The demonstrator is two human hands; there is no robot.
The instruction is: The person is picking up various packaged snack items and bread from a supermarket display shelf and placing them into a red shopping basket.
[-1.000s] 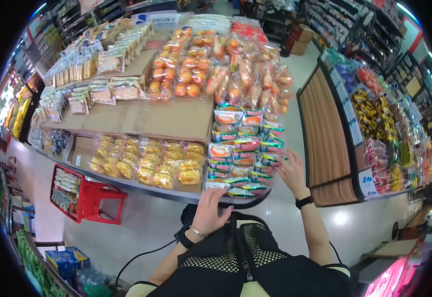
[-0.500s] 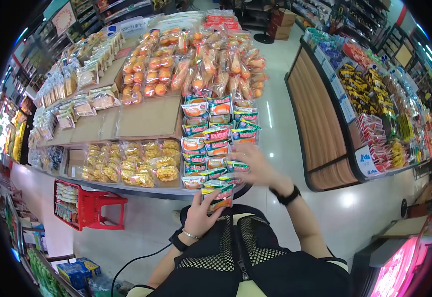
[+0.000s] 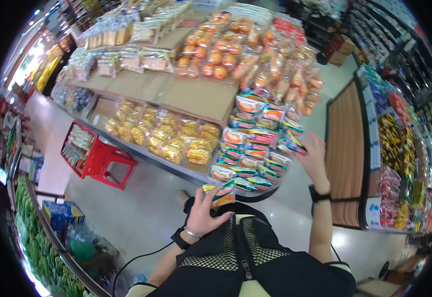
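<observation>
Meanwhile the left hand (image 3: 202, 210) is gripping a snack packet (image 3: 221, 193) near the chest, while the right hand (image 3: 315, 157) is pinching another packet (image 3: 295, 145) beside the tabletop (image 3: 196, 99) stack.

Bright overhead shop lighting glares off the glossy pale tiled floor (image 3: 149, 198); fisheye bending curves the edges, corners black, slight blur throughout.

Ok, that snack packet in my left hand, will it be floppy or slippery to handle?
The snack packet looks like glossy film, so probably a bit slippery and crinkly. The left hand holds it up by fingertips alone, suggesting it is light. It seems puffed, so likely soft, and squeezing might crush the contents.
</observation>
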